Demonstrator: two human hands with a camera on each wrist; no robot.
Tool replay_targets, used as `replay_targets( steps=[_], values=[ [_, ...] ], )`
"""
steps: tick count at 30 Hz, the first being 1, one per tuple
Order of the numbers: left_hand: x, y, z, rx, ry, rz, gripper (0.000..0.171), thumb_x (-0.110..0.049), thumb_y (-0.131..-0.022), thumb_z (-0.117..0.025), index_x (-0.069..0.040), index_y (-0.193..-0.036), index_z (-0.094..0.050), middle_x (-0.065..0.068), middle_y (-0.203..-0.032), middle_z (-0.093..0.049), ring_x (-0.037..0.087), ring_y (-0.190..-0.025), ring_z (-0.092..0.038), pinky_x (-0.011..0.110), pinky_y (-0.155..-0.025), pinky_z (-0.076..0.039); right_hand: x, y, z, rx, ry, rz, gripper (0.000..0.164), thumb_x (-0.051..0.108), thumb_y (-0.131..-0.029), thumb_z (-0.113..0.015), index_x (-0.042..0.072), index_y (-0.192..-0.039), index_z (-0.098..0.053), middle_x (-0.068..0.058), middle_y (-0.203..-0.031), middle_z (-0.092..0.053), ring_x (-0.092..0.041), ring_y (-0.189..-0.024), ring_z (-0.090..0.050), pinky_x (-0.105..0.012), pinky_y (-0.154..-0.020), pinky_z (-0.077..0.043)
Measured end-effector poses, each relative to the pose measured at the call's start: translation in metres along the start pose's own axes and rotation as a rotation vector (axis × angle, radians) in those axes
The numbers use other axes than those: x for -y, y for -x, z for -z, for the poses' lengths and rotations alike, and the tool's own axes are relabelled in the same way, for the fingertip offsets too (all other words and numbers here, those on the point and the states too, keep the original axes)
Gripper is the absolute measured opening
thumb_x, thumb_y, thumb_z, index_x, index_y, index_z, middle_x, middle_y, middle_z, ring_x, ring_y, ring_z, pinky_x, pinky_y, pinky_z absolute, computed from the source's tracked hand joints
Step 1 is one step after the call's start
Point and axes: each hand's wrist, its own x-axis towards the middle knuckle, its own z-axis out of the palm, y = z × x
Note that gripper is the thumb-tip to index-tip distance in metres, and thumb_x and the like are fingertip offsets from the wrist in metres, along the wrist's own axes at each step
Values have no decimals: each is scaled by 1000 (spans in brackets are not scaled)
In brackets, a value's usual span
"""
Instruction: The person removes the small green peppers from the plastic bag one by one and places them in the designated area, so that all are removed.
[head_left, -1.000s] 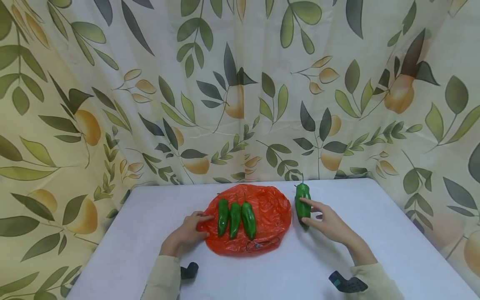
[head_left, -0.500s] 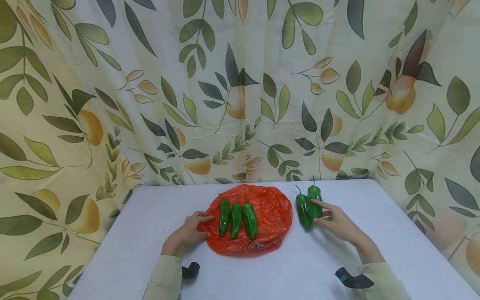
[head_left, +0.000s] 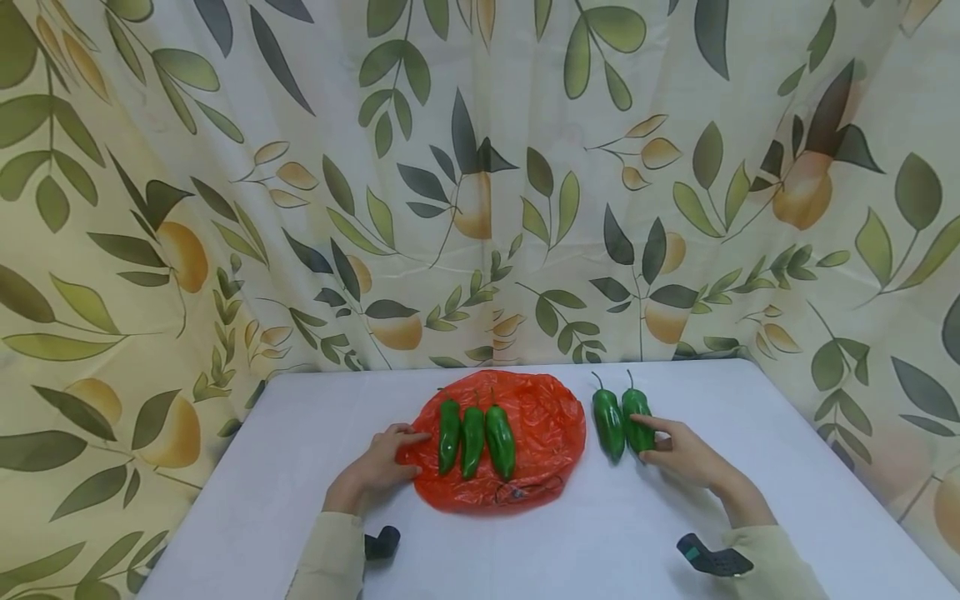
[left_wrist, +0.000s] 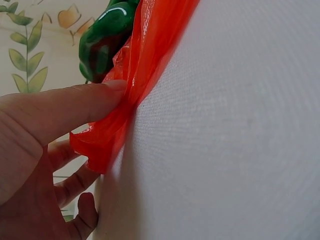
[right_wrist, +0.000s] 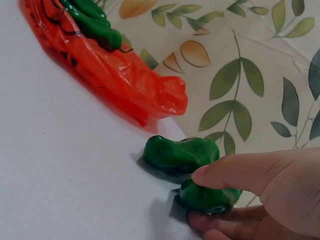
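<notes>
My right hand (head_left: 686, 452) pinches a glossy green pepper (head_left: 637, 421) between thumb and fingers, low over the white table right of the bag. Just left of it lies a second green pepper (head_left: 608, 423), its stem pointing away; the right wrist view shows this pepper (right_wrist: 181, 154) beside the held one (right_wrist: 209, 196). A crumpled red plastic bag (head_left: 542, 421) lies flat in the middle with three green peppers (head_left: 472, 442) side by side on it. My left hand (head_left: 381, 460) holds the bag's left edge; in the left wrist view the thumb (left_wrist: 95, 97) presses on the gathered plastic.
The white table (head_left: 450, 558) reaches back to a leaf-and-fruit patterned curtain (head_left: 480, 183). Dark wrist devices show below both hands, the right one (head_left: 712, 557) near the sleeve. A dark tie or marking (head_left: 517, 492) shows on the bag's front.
My right hand has moved to the right with its pepper and lowered it, uncovering the second pepper beside it. The left hand and the bag stay put.
</notes>
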Motion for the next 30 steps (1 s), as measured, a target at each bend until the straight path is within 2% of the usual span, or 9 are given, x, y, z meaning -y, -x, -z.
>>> replay_targets(
  steps=[5, 12, 16, 20, 26, 30],
  values=[
    [0, 0, -1, -4, -7, -1, 56, -19, -87, -77, -25, -141, -61, 9, -149, -44, 33, -136, -38, 62, -101, -51, -5, -2, -1, 36, -29, 3, 68, 4, -90, -70, -5, -150, -39, -42, -143, -41, -26, -98, -63, -34, -76, -56],
    [-3, 2, 0, -5, -6, -5, 55, -18, -88, -76, -24, -141, -61, 9, -148, -45, 33, -136, -39, 63, -103, -49, -6, -3, -1, 40, -48, -26, 70, 6, -91, -70, -4, -152, -36, -44, -146, -35, -23, -92, -62, -33, -74, -53],
    [-1, 2, 0, -4, -8, -7, 56, -18, -88, -76, -25, -141, -61, 9, -148, -45, 33, -135, -39, 63, -103, -49, -4, -2, -2, 35, -40, -38, 74, 7, -91, -70, -3, -154, -32, -44, -147, -34, -34, -101, -65, -44, -83, -59],
    [0, 3, 0, -3, -6, -1, 57, -19, -87, -77, -25, -141, -61, 9, -148, -45, 32, -135, -39, 62, -102, -50, -3, -1, -2, 26, -43, -48, 82, 8, -91, -71, 1, -158, -23, -44, -148, -32, -48, -114, -62, -53, -89, -60],
    [-1, 4, 0, -5, 1, 2, 56, -18, -88, -76, -25, -141, -60, 8, -149, -45, 33, -137, -38, 63, -104, -48, -4, -1, -1, 7, -43, -69, 92, 16, -91, -74, 6, -161, -15, -43, -146, -34, -42, -110, -64, -49, -86, -61],
    [-2, 3, 0, -3, 0, -7, 55, -18, -89, -75, -25, -141, -60, 9, -150, -43, 34, -138, -37, 64, -105, -47, -6, -2, 1, 4, -45, -80, 95, 22, -91, -75, 6, -161, -13, -44, -146, -33, -45, -110, -64, -50, -85, -61]
  ],
)
